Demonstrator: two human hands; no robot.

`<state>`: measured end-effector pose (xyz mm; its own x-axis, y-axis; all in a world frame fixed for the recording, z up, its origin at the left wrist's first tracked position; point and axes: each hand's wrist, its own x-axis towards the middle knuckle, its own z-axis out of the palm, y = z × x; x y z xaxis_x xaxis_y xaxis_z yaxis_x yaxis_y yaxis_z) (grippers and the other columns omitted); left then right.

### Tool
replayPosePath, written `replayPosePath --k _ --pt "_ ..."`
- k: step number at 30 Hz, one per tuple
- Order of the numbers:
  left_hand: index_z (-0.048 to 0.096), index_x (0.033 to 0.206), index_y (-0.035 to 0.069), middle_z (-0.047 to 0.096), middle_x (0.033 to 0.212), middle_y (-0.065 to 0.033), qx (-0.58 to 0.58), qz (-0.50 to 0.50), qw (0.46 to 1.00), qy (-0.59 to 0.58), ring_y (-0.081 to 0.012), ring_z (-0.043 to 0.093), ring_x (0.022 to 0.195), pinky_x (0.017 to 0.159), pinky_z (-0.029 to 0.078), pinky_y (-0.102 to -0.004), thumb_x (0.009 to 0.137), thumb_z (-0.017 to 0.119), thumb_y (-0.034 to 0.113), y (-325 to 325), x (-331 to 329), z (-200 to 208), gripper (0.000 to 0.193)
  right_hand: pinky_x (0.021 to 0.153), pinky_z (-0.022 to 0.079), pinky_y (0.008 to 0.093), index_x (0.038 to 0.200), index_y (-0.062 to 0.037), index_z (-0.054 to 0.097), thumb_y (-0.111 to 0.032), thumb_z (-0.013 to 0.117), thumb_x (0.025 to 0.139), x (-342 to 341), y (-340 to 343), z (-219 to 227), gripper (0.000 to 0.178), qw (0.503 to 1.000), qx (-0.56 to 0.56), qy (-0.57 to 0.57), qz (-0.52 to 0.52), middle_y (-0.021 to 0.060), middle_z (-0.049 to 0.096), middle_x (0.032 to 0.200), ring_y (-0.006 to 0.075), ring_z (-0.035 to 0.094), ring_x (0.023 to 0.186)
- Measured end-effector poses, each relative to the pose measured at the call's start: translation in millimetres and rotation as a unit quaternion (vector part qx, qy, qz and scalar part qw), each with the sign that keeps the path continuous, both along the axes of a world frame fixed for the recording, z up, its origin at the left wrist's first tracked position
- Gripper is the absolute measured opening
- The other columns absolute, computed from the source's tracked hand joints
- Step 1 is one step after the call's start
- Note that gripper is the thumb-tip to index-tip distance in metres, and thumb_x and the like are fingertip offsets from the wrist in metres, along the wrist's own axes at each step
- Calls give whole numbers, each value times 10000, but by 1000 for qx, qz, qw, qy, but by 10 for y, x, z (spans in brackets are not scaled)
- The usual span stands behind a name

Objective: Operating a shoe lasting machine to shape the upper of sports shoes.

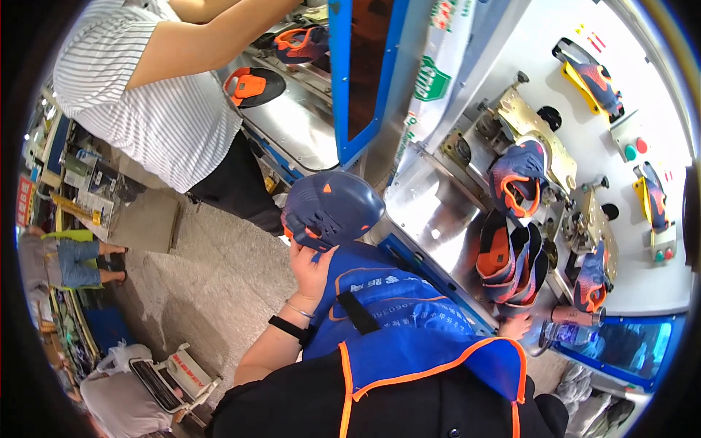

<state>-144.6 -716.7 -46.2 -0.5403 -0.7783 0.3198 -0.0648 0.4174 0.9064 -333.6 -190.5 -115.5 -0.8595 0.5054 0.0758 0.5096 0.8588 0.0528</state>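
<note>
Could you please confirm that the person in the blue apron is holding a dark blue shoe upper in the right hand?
Not quite: the head view shows the dark blue shoe upper in the left hand, not the right hand; the apron is indeed blue.

One held navy shoe upper with orange accents (343, 201), two yellow-edged navy shoe shapes (597, 82), two round red push-buttons (642, 145), two round green push-buttons (630, 152), one clear plastic bottle (574, 333).

black top (292, 401) | orange-edged blue apron (416, 354) | 1 black wristband (290, 329) | 1 bangle (301, 311)
</note>
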Motion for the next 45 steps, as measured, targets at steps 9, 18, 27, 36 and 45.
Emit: replayPosePath --k 9,18,27,36,45 --pt "682 996 29 572 1174 -141 -161 74 984 -4 -308 536 1130 983 402 -384 762 743 31 -168 -103 17 241 1020 379 483 1420 -265 331 -147 848 614 -59 -166 177 964 1000 2 -4 -1 112 349 1458 324 364 1330" --pt "676 1003 10 586 1179 -181 -195 146 970 -12 -353 549 1103 941 429 -422 789 724 39 -577 41 52 221 989 418 467 1411 -261 340 -136 859 595 -125 -208 235 975 1000 9 16 -2 104 369 1448 328 408 1291" --pt "677 1068 10 593 1182 -170 -259 250 932 -32 -348 541 1115 958 415 -410 822 701 50 -518 282 280 250 1017 378 506 1432 -265 320 -151 815 683 84 -96 375 905 1000 -6 16 -9 105 335 1482 340 379 1320" --pt "679 1043 10 595 1165 -191 -244 172 954 -3 -350 541 1124 958 425 -406 796 692 13 -290 448 231 247 1004 388 418 1209 39 549 -220 549 930 -3 601 300 381 931 -156 286 167 211 544 1246 356 522 1148" --pt "679 940 14 616 1116 -188 -186 34 982 -19 -347 612 1052 862 497 -377 726 717 -32 400 704 313 222 632 459 201 1288 -23 541 -146 595 929 454 -2011 2571 384 565 -636 -110 514 47 548 1204 62 518 799"
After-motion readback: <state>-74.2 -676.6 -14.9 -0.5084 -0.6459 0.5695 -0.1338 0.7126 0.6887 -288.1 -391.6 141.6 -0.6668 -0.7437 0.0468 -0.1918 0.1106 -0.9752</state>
